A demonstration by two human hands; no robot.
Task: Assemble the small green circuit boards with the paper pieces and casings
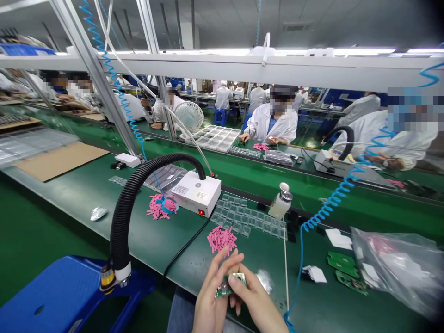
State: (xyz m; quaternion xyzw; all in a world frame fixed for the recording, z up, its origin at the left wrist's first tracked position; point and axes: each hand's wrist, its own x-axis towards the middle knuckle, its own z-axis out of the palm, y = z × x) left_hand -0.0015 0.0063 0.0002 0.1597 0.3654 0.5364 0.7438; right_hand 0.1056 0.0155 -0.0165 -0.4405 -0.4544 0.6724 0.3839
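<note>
A small green circuit board (224, 287) is held between my two hands near the table's front edge. My left hand (213, 282) is wrapped along its left side, fingers pointing up and away. The thumb of my right hand (250, 289) presses on the board's face, and its other fingers curl behind. Just beyond my fingertips lies a pile of pink strips (222, 239). Clear plastic pieces (243, 216) stand in rows behind that pile. To the right of my right hand is a crumpled clear wrapper (265, 280), partly hidden.
A white box (196, 192) with a black hose (121, 208) stands left of centre. Behind the clear pieces is a pump bottle (280, 202). Green boards (343, 264) and a plastic bag (398, 268) lie right; a blue coiled cord (333, 201) hangs there. A person in white sits opposite.
</note>
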